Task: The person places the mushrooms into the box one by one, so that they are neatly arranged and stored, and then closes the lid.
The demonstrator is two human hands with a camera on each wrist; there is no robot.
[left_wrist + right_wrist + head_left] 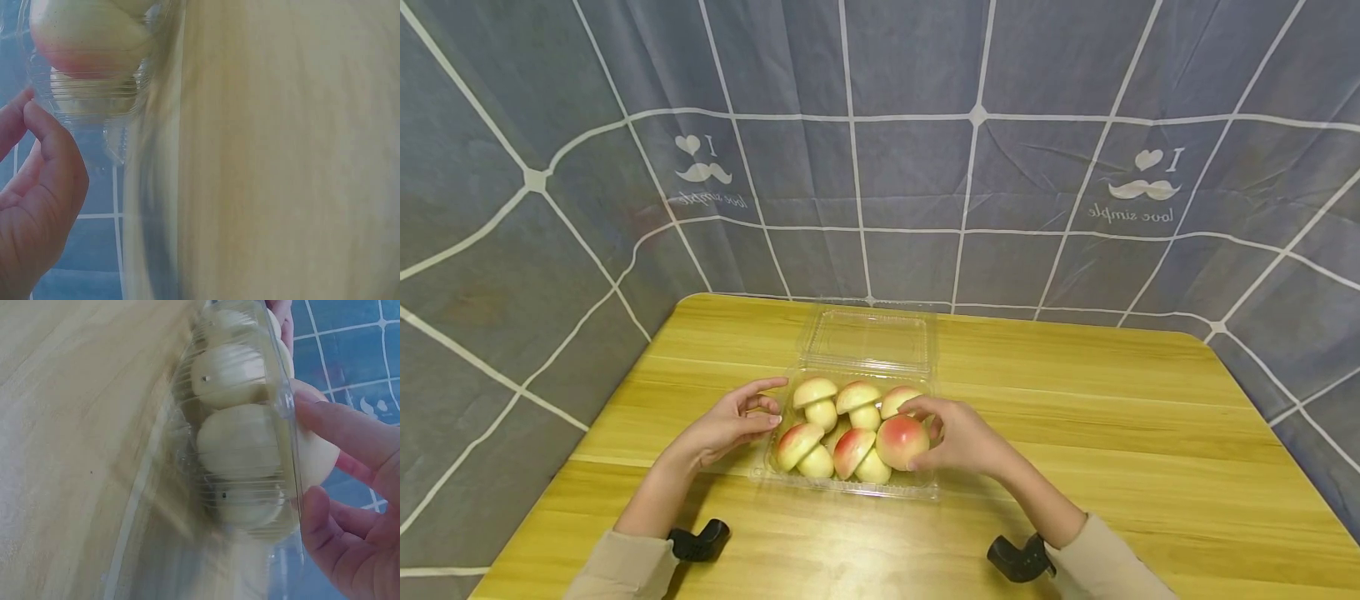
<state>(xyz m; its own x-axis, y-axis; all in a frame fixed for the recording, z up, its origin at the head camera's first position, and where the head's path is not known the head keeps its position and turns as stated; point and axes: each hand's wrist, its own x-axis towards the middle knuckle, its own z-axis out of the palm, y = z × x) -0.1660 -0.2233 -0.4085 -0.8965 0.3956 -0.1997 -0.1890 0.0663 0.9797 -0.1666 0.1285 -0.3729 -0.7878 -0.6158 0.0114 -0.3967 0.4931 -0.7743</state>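
Note:
A clear plastic clamshell box (842, 490) sits on the table, its lid (872, 337) folded back. Inside, in two rows, lie several pale yellow mushroom-shaped pieces (814, 402) with red-tinged caps. At the front right corner, my right hand (958, 437) grips a round red-and-yellow mushroom-shaped piece (902, 442), thumb on its near side and fingers on its far side. The box wall stands close to that thumb in the right wrist view. My left hand (730, 429) is beside the box's left edge, fingers loosely bent, holding nothing; whether its fingertips touch the wall I cannot tell.
The wooden table (1075, 400) extends to both sides of the box. A grey cloth (910, 167) with white grid lines hangs behind and at the sides. Black wrist mounts (700, 540) are on both forearms.

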